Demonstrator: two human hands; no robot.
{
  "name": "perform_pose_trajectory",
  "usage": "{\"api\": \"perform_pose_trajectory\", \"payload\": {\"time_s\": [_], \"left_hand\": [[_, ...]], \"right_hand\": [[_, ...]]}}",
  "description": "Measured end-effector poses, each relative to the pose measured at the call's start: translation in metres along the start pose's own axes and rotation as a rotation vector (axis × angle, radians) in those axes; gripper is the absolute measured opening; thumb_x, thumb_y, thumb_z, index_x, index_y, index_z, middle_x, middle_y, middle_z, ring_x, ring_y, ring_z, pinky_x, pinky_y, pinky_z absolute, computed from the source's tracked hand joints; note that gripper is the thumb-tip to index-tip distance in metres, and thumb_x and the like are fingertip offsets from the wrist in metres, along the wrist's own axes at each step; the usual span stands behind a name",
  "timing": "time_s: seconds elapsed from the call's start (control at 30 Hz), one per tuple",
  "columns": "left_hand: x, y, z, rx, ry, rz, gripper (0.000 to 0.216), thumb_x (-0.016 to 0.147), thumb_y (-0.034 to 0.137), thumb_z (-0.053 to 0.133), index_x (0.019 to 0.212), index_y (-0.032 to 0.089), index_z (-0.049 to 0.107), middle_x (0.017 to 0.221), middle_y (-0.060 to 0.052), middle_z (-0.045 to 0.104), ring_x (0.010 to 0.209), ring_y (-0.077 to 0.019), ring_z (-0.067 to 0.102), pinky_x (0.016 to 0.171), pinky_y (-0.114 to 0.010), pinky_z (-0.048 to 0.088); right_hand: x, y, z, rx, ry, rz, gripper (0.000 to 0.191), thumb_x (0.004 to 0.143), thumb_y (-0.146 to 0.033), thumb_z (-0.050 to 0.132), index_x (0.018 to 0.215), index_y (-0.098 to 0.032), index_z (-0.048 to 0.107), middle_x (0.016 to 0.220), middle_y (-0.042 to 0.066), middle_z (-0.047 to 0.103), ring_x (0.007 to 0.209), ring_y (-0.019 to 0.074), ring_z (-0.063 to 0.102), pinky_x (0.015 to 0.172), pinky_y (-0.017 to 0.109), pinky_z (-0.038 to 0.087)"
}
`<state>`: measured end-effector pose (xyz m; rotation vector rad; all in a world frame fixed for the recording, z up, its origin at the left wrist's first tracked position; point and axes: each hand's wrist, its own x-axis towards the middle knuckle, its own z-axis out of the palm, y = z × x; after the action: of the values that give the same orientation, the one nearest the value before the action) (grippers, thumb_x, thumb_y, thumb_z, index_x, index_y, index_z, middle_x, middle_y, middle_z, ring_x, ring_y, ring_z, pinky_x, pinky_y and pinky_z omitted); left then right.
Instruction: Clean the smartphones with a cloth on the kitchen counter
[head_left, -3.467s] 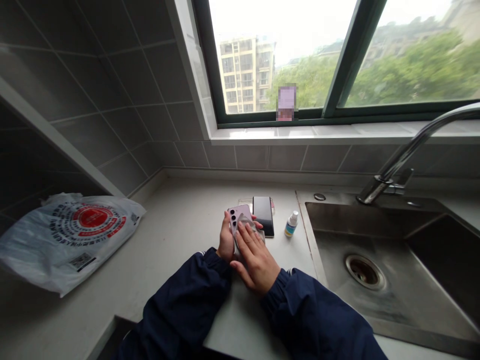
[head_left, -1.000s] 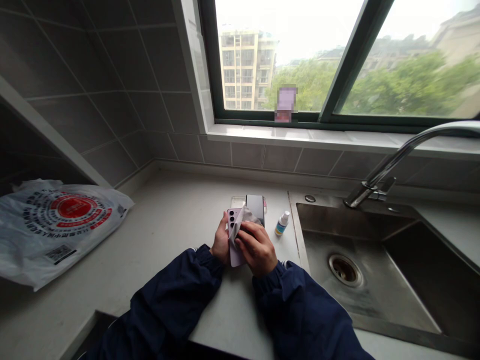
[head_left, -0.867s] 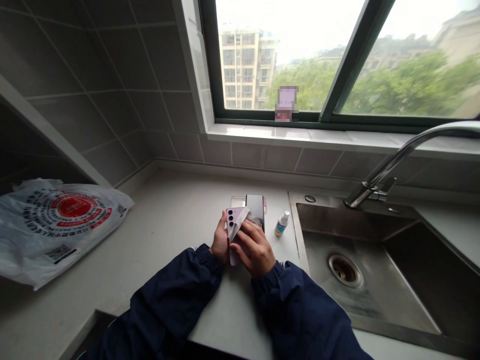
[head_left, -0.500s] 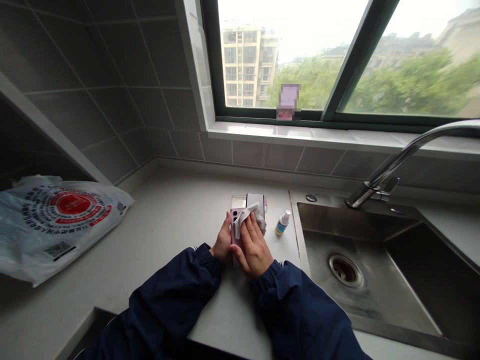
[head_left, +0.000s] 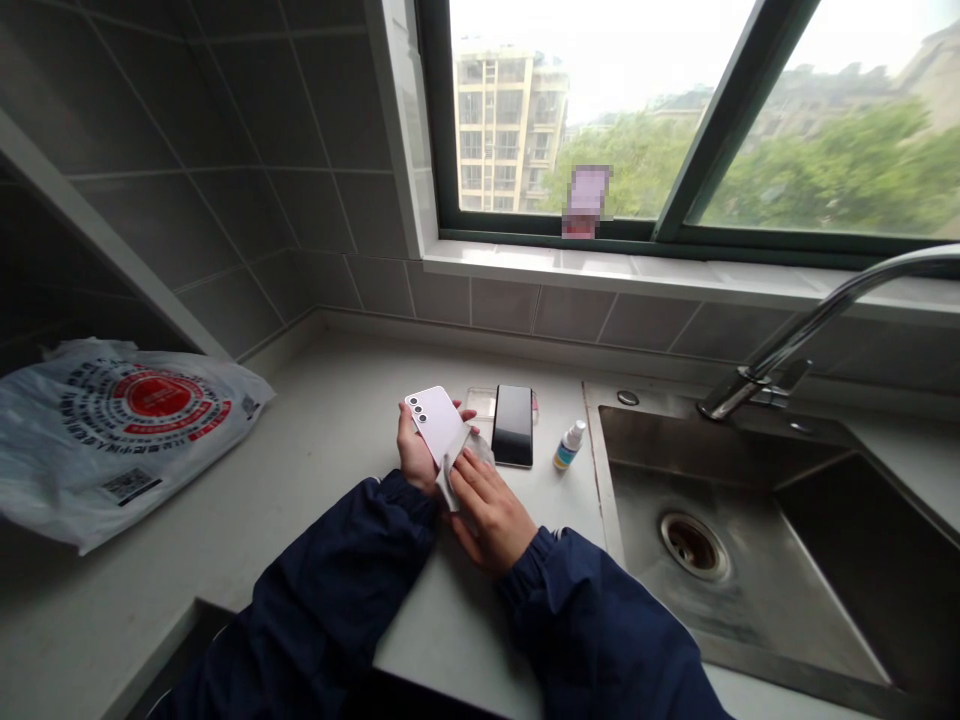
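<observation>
My left hand (head_left: 414,458) grips a pale pink phone (head_left: 433,420), back side up, its camera lenses at the far left corner. It is tilted above the counter. My right hand (head_left: 487,508) presses a small white cloth (head_left: 454,462) against the phone's near edge, fingers stretched over the cloth. A black phone (head_left: 514,438) lies flat on the counter just right of the pink one. A small white dropper bottle (head_left: 569,446) with a blue and yellow label stands beside it.
A steel sink (head_left: 750,520) with a drain and a curved tap (head_left: 817,320) fills the right. A white plastic bag (head_left: 120,430) with a red round print lies at the left. Grey tiled walls and a window sill (head_left: 645,275) close the back of the pale counter (head_left: 330,450).
The pink phone has swung out to the left and lifted in my left hand. My right hand slid the cloth down from the phone's top to its near edge, uncovering the black phone.
</observation>
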<state>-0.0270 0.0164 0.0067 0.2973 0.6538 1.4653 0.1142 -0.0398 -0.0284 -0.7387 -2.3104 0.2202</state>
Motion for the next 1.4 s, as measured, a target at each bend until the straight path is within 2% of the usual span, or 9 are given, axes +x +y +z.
{"api": "perform_pose_trajectory", "payload": {"time_s": [0.13, 0.3, 0.43, 0.6, 0.83, 0.93, 1.13, 1.3, 1.4], "left_hand": [[0.000, -0.005, -0.001, 0.004, -0.054, -0.062, 0.079, 0.087, 0.074, 0.027, 0.108, 0.009, 0.065, 0.091, -0.019, 0.072, 0.070, -0.0311, 0.069, 0.064, -0.046, 0.054], [-0.010, -0.021, 0.001, 0.094, -0.200, -0.256, 0.077, 0.092, 0.069, 0.026, 0.113, 0.006, 0.065, 0.094, -0.022, 0.072, 0.082, -0.0314, 0.071, 0.078, -0.045, 0.053], [-0.017, -0.030, 0.002, 0.075, -0.340, -0.354, 0.072, 0.092, 0.067, 0.032, 0.118, 0.008, 0.064, 0.098, -0.020, 0.073, 0.095, -0.0329, 0.070, 0.090, -0.046, 0.050], [-0.021, -0.034, 0.002, 0.031, -0.386, -0.431, 0.068, 0.093, 0.064, 0.035, 0.123, 0.009, 0.062, 0.100, -0.019, 0.073, 0.103, -0.0346, 0.068, 0.098, -0.048, 0.046], [-0.013, -0.022, 0.005, -0.017, -0.138, -0.178, 0.077, 0.093, 0.067, 0.024, 0.119, 0.006, 0.064, 0.093, -0.020, 0.073, 0.092, -0.0337, 0.070, 0.086, -0.046, 0.053], [-0.007, -0.015, 0.003, -0.021, -0.047, -0.096, 0.078, 0.092, 0.068, 0.023, 0.113, 0.006, 0.066, 0.091, -0.020, 0.073, 0.082, -0.0320, 0.071, 0.076, -0.045, 0.055], [0.000, -0.007, -0.001, 0.021, 0.103, -0.014, 0.080, 0.091, 0.069, 0.023, 0.104, 0.004, 0.067, 0.087, -0.021, 0.073, 0.067, -0.0276, 0.069, 0.065, -0.039, 0.054], [0.000, -0.010, 0.001, 0.014, 0.091, -0.025, 0.079, 0.091, 0.069, 0.022, 0.103, 0.005, 0.066, 0.090, -0.023, 0.073, 0.069, -0.0274, 0.069, 0.065, -0.037, 0.053], [-0.004, -0.014, 0.003, -0.008, 0.040, -0.043, 0.077, 0.090, 0.071, 0.027, 0.103, 0.006, 0.066, 0.093, -0.022, 0.073, 0.070, -0.0279, 0.069, 0.067, -0.039, 0.053]], "right_hand": [[-0.001, 0.001, 0.003, -0.018, -0.011, 0.012, 0.060, 0.086, -0.017, 0.051, 0.145, -0.007, 0.042, 0.151, 0.020, 0.042, 0.146, 0.0350, 0.030, 0.112, 0.057, 0.039], [-0.002, 0.000, 0.007, -0.071, -0.033, 0.102, 0.072, 0.088, -0.028, 0.057, 0.149, 0.000, 0.032, 0.155, 0.027, 0.031, 0.148, 0.0397, 0.021, 0.112, 0.059, 0.037], [-0.003, 0.004, 0.008, -0.125, 0.062, 0.146, 0.084, 0.092, -0.038, 0.057, 0.155, -0.001, 0.016, 0.159, 0.027, 0.020, 0.149, 0.0409, 0.012, 0.114, 0.063, 0.031], [-0.002, 0.007, 0.005, -0.140, 0.162, 0.168, 0.082, 0.096, -0.040, 0.050, 0.157, -0.004, 0.009, 0.160, 0.025, 0.018, 0.149, 0.0402, 0.013, 0.115, 0.064, 0.027], [0.000, 0.005, 0.002, -0.101, 0.017, 0.085, 0.064, 0.092, -0.029, 0.054, 0.148, -0.004, 0.037, 0.152, 0.023, 0.039, 0.146, 0.0368, 0.028, 0.115, 0.058, 0.034], [-0.001, 0.005, 0.002, -0.086, -0.034, 0.051, 0.060, 0.085, -0.020, 0.052, 0.143, -0.003, 0.045, 0.151, 0.022, 0.042, 0.145, 0.0355, 0.031, 0.114, 0.056, 0.036], [-0.002, 0.003, 0.002, -0.092, -0.008, 0.042, 0.057, 0.082, -0.013, 0.050, 0.139, -0.008, 0.049, 0.148, 0.018, 0.048, 0.143, 0.0334, 0.036, 0.118, 0.059, 0.023], [-0.002, 0.003, 0.003, -0.102, 0.086, 0.052, 0.051, 0.083, -0.010, 0.048, 0.134, -0.010, 0.054, 0.143, 0.016, 0.054, 0.139, 0.0305, 0.043, 0.120, 0.055, 0.022], [-0.003, 0.005, 0.005, -0.106, 0.157, 0.085, 0.052, 0.083, -0.008, 0.048, 0.134, -0.011, 0.054, 0.140, 0.016, 0.057, 0.136, 0.0305, 0.048, 0.118, 0.055, 0.028]]}}
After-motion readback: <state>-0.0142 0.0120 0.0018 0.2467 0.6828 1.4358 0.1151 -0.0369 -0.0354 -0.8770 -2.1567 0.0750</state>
